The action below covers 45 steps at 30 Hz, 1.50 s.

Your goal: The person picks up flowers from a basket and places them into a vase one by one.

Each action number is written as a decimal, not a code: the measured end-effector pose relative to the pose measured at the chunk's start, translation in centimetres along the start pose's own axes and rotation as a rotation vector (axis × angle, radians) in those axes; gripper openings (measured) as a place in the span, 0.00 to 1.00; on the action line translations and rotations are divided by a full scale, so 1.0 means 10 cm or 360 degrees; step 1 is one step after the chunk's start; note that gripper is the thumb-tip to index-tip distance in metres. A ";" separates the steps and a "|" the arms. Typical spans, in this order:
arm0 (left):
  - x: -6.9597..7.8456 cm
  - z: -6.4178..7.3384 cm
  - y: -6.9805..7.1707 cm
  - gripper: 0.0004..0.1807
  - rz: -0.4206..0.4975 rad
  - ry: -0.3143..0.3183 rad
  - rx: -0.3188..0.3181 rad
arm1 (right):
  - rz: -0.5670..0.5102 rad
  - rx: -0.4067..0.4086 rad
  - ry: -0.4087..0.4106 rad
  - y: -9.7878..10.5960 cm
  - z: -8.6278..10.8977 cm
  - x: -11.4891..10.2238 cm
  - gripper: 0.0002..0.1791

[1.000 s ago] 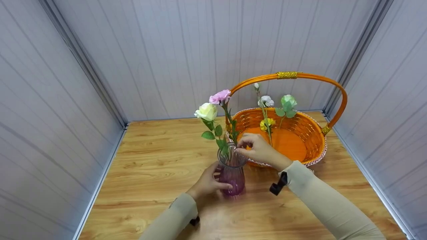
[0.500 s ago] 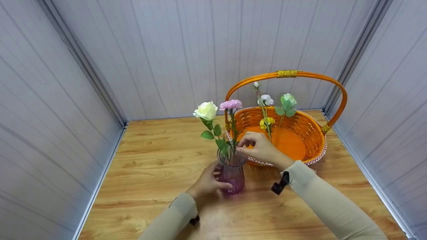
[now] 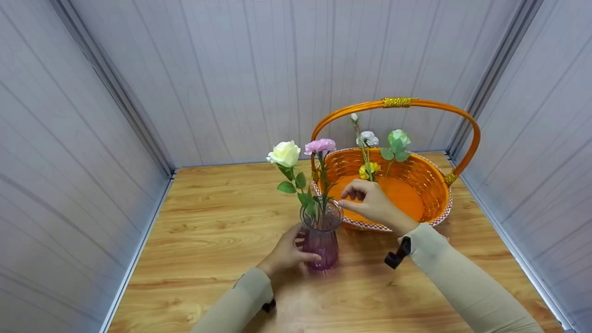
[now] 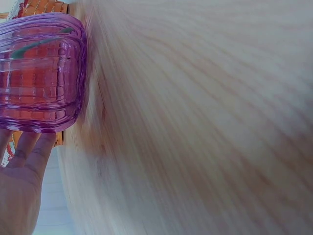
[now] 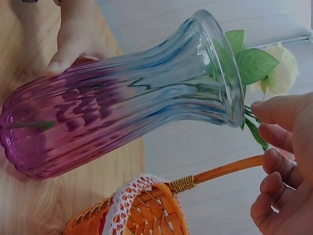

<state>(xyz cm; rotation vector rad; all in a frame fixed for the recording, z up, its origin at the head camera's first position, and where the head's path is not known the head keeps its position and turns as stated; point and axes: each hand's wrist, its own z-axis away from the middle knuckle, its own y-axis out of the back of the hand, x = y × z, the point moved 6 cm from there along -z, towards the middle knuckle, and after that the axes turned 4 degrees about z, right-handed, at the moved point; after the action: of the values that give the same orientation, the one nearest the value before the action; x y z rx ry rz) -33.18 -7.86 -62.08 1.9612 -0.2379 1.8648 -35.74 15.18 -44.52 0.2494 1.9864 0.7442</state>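
My left hand (image 3: pixel 287 249) grips the lower body of a ribbed glass vase (image 3: pixel 321 247), purple at its base and clear towards the flared mouth. The thumb lies on the near side, the fingers behind. A cream rose (image 3: pixel 284 154) and a pink carnation (image 3: pixel 320 146) stand in the vase, stems down inside the glass. Just right of the rim is my right hand (image 3: pixel 372 203), its fingers loosely curled with nothing between them. In the right wrist view, the thumb and fingertips (image 5: pixel 270 183) are beside the vase mouth, apart from the stems.
Behind and right of the vase stands an orange woven basket (image 3: pixel 447 210) with a tall arched handle (image 3: pixel 472 134). It holds a white flower (image 3: pixel 367 138), a yellow flower (image 3: pixel 369 170) and a pale green rose (image 3: pixel 398 138). Panelled walls (image 3: pixel 222 83) enclose the wooden table (image 3: pixel 199 259).
The pink carnation has dropped lower into the vase, its head now level with the rose. My right hand has let go of its stem and drawn back slightly right. My left hand stays put.
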 end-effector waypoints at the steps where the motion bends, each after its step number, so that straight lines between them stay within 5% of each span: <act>1: 0.00 0.00 0.00 0.51 -0.0002 0.0000 0.0001 | 0.0001 0.0009 -0.0005 0.01 0.00 0.02 0.05; 45: 0.01 -0.01 0.01 0.50 -0.0054 -0.0037 -0.0004 | 0.0025 0.0144 -0.0346 0.62 0.33 0.70 0.14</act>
<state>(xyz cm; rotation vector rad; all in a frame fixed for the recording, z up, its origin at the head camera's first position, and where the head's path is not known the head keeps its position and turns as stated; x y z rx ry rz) -33.30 -7.90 -61.98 1.9742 -0.2130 1.8203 -37.33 24.63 -46.98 0.3839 1.8150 0.6106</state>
